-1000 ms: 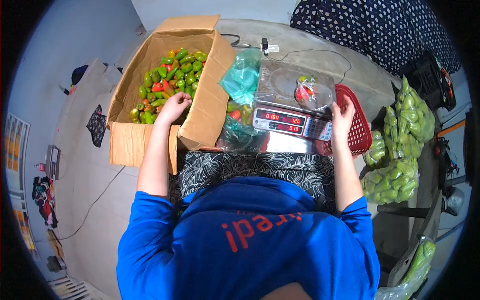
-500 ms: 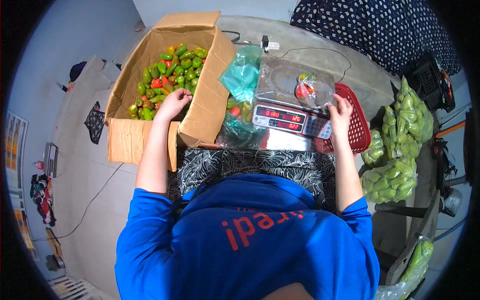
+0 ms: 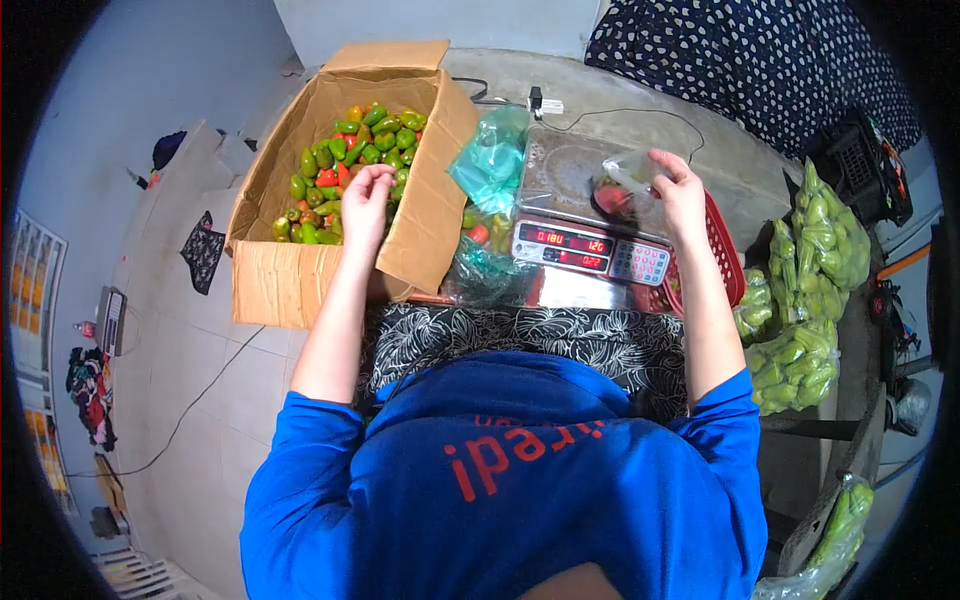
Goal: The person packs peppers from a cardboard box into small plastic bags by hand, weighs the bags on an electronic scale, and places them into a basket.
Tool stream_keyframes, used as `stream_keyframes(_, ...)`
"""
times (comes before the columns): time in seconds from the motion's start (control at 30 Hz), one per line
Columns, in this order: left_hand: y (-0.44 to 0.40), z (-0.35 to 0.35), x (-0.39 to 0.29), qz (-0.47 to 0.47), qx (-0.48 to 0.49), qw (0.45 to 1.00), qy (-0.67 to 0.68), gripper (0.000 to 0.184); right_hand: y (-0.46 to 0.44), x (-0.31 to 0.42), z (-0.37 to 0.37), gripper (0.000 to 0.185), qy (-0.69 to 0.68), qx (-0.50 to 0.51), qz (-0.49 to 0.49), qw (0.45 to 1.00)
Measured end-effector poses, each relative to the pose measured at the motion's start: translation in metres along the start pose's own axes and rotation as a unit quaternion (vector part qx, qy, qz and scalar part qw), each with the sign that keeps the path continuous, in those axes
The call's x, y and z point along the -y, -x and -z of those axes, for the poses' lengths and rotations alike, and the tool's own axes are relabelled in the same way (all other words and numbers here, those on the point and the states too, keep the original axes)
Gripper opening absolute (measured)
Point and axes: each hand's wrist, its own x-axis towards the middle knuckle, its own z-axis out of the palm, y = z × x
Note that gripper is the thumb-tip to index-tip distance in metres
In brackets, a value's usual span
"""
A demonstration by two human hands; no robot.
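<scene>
Green, red and orange peppers [image 3: 345,150] lie in a deep cardboard box [image 3: 425,215]. Over the box's right side, my left hand [image 3: 366,205] has its fingers curled together; whether anything is inside them is hidden. My right hand [image 3: 682,198] pinches the upper edge of a clear plastic bag [image 3: 630,170]. Some red peppers [image 3: 612,199] show through this bag, which is above the metal plate of a digital scale [image 3: 562,165]. Red figures are lit on the scale's display [image 3: 564,247].
Green plastic bags [image 3: 490,165] stand between box and scale, with peppers visible in the lower one. A red perforated basket [image 3: 724,260] is right of the scale. Several clear bags of green vegetables [image 3: 825,250] are at the far right. A cable [image 3: 640,110] runs behind.
My left hand has risen from among the peppers to above the box. My right hand has moved up and inward, lifting the bag's edge. The camera view has shifted slightly.
</scene>
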Motion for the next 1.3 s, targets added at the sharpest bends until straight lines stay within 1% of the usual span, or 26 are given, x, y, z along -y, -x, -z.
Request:
stream_keyframes(0.07,0.008,-0.013,-0.018,-0.037,0.017,0.997,-0.058,0.013,-0.002,0.005,0.003,0.041,-0.013,0.01,0.008,1.0)
stream_keyframes(0.1,0.011,-0.017,-0.026,-0.01,0.022,1.0,0.0,0.013,0.01,0.028,-0.002,0.041,-0.068,0.011,-0.059,0.996)
stream_keyframes(0.13,0.014,-0.024,-0.039,0.007,0.029,0.999,0.013,0.012,0.016,0.037,-0.003,0.041,-0.089,0.025,-0.06,0.994)
stream_keyframes(0.23,0.027,-0.058,-0.085,-0.011,0.087,0.993,0.073,0.013,0.029,0.049,-0.009,0.042,-0.139,0.076,-0.071,0.985)
stream_keyframes(0.27,0.032,-0.073,-0.103,-0.035,0.138,0.987,0.079,0.013,0.033,0.053,-0.011,0.042,-0.161,0.09,-0.084,0.979)
stream_keyframes(0.3,0.041,-0.09,-0.123,0.02,0.168,0.983,0.077,0.012,0.037,0.057,-0.014,0.042,-0.183,0.105,-0.097,0.973)
stream_keyframes(0.33,0.042,-0.107,-0.121,-0.045,0.221,0.973,0.054,0.013,0.041,0.061,-0.017,0.042,-0.205,0.12,-0.108,0.965)
stream_keyframes(0.37,0.046,-0.12,-0.131,-0.057,0.287,0.955,0.049,0.014,0.044,0.064,-0.019,0.042,-0.206,0.133,-0.106,0.964)
stream_keyframes(0.43,0.054,-0.149,-0.119,0.068,0.398,0.906,0.125,0.02,0.053,0.066,-0.024,0.042,-0.209,0.159,-0.104,0.959)
stream_keyframes(0.5,0.066,-0.171,-0.073,0.087,0.447,0.889,0.052,0.02,0.062,0.064,-0.031,0.042,-0.178,0.183,-0.088,0.963)
stream_keyframes(0.53,0.071,-0.176,-0.066,0.104,0.464,0.879,0.031,0.021,0.067,0.063,-0.034,0.042,-0.163,0.194,-0.078,0.964)
stream_keyframes(0.57,0.073,-0.178,-0.058,0.056,0.5,0.858,-0.102,0.022,0.074,0.059,-0.039,0.042,-0.123,0.216,-0.07,0.966)
stream_keyframes(0.6,0.076,-0.177,-0.064,0.006,0.527,0.818,-0.232,0.023,0.083,0.048,-0.048,0.037,-0.083,0.221,-0.01,0.972)
stream_keyframes(0.63,0.082,-0.177,-0.066,-0.043,0.543,0.759,-0.356,0.024,0.093,0.039,-0.056,0.034,-0.061,0.258,-0.022,0.964)
stream_keyframes(0.67,0.091,-0.173,-0.054,-0.066,0.562,0.725,-0.393,0.026,0.101,0.01,-0.068,0.027,-0.03,0.271,0.009,0.962)
stream_keyframes(0.7,0.102,-0.167,-0.03,-0.088,0.577,0.689,-0.429,0.028,0.114,-0.014,-0.079,0.024,-0.032,0.26,0.004,0.965)
stream_keyframes(0.73,0.111,-0.163,-0.005,-0.111,0.589,0.651,-0.466,0.032,0.124,-0.025,-0.087,0.029,-0.039,0.268,-0.052,0.961)
stream_keyframes(0.83,0.137,-0.152,0.065,-0.025,0.451,0.756,-0.473,0.024,0.143,-0.022,-0.097,0.043,-0.005,0.278,-0.04,0.96)
stream_keyframes(0.93,0.133,-0.141,0.099,-0.173,0.478,0.767,-0.392,0.028,0.143,-0.017,-0.098,0.042,-0.022,0.291,-0.069,0.954)
stream_keyframes(0.97,0.131,-0.14,0.104,-0.188,0.464,0.778,-0.379,0.025,0.142,-0.024,-0.1,0.041,0.008,0.292,-0.039,0.956)
stream_keyframes(1.03,0.122,-0.137,0.087,-0.221,0.433,0.8,-0.352,0.02,0.14,-0.018,-0.1,0.041,0.005,0.288,-0.037,0.957)
stream_keyframes(1.1,0.117,-0.137,0.084,-0.236,0.391,0.777,-0.434,0.021,0.137,-0.017,-0.105,0.039,-0.033,0.292,-0.028,0.955)
stream_keyframes(1.13,0.115,-0.133,0.08,-0.238,0.365,0.763,-0.477,0.022,0.137,-0.018,-0.108,0.038,-0.046,0.299,-0.047,0.952)
stream_keyframes(1.17,0.115,-0.125,0.076,-0.241,0.374,0.773,-0.452,0.026,0.138,-0.018,-0.11,0.037,-0.059,0.307,-0.063,0.948)
stream_keyframes(1.27,0.112,-0.145,0.103,-0.016,0.462,0.615,-0.639,0.021,0.141,-0.014,-0.113,0.037,-0.102,0.316,-0.11,0.937)
stream_keyframes(1.3,0.112,-0.14,0.108,-0.035,0.466,0.658,-0.59,0.019,0.141,-0.015,-0.111,0.038,-0.115,0.304,-0.109,0.939)
